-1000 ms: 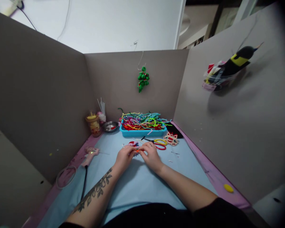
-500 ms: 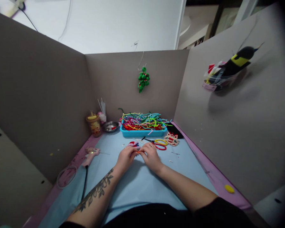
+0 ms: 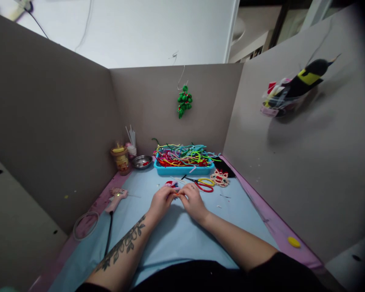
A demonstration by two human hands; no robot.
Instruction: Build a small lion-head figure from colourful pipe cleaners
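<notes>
My left hand (image 3: 162,200) and my right hand (image 3: 193,201) meet over the middle of the blue cloth. Between their pinched fingertips shows a small orange piece (image 3: 177,194), mostly covered by the fingers; it looks like a bit of pipe cleaner. Just behind the fingers lies a red, pink and blue fuzzy piece (image 3: 171,184), partly hidden by my hands. Beyond my right hand rest scissors (image 3: 204,184) with one yellow and one red handle. A cream and red fuzzy figure (image 3: 220,177) lies to their right.
A blue tray (image 3: 182,170) heaped with coloured pipe cleaners stands at the back. Left are a metal bowl (image 3: 142,162), a lidded cup (image 3: 121,161) and a pink glue gun (image 3: 117,201) with its cord. Grey panels (image 3: 176,77) enclose three sides. A yellow disc (image 3: 293,242) lies right.
Both hands stay pinched at the same spot on the orange piece, with hardly any finger movement. The whole view has shifted very slightly.
</notes>
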